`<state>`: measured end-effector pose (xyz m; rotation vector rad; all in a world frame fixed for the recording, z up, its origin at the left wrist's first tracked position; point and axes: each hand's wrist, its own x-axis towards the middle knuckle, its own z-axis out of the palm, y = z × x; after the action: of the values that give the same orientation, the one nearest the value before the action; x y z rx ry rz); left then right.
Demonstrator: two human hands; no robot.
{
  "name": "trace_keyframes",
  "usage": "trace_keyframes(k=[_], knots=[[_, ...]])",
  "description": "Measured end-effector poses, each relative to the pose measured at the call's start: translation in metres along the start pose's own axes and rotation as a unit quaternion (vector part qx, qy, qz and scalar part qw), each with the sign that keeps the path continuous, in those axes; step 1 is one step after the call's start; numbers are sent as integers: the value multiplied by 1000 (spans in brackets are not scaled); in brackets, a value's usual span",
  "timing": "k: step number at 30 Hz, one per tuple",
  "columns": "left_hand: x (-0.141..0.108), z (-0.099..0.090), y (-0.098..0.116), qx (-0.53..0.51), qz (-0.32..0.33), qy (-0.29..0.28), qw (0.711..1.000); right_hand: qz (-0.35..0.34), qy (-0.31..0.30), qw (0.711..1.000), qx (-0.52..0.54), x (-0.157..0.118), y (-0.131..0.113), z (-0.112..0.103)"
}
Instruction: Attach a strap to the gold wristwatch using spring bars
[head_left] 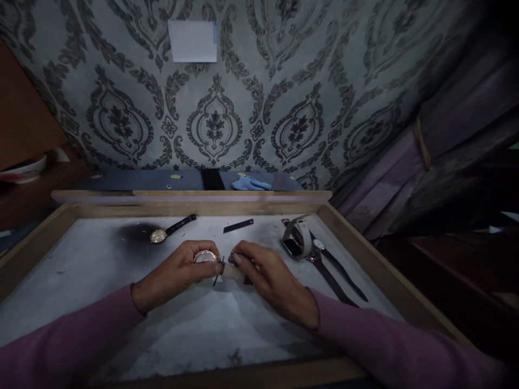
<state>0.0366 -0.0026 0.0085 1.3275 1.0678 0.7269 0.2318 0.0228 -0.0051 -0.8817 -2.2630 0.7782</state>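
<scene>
My left hand [180, 266] is closed round a round watch [205, 256] with a gold-coloured rim, its thumb and fingers at the case edge. A beige watch strap [234, 272] runs from the case side toward my right hand [271, 275], whose fingers are bent and closed on it. A thin dark strip [219, 272] stands across the strap close to my left thumb. The right fingertips partly hide what they pinch. Beyond the hands lie a gold watch [158, 235] with a black strap and a flat black blade-like strip [238, 226].
Several watches, one a square-faced watch [292, 247] with a pale band, lie at the right of the tray. A raised wooden rim [194, 208] surrounds its white surface. Behind it rests a blue cloth [251, 183]. A purple curtain [389, 189] hangs at the right.
</scene>
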Motion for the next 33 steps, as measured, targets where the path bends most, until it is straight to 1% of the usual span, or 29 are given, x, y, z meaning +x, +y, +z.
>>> trace_keyframes(k=[3,6,9,14,20,25,30,33], knots=[[1,0,-2,6,2,1,1000,46,-42,994,92,0,0,5],[2,-1,-3,7,9,8,1000,50,-36,989,137,-1,1,8],[2,-1,-4,-9,8,14,1000,28,-16,990,138,-2,1,8],[2,-2,-7,-23,4,18,1000,-4,1,989,145,-3,-1,7],[3,-3,-11,-49,4,7,999,-12,5,987,157,-2,0,7],[4,-1,-13,-68,-16,17,997,-3,-4,987,159,-1,1,6],[4,1,-14,-90,-42,46,994,-1,-6,988,152,-2,2,7],[4,0,-13,-92,-38,33,994,-1,-7,986,166,-2,1,6]])
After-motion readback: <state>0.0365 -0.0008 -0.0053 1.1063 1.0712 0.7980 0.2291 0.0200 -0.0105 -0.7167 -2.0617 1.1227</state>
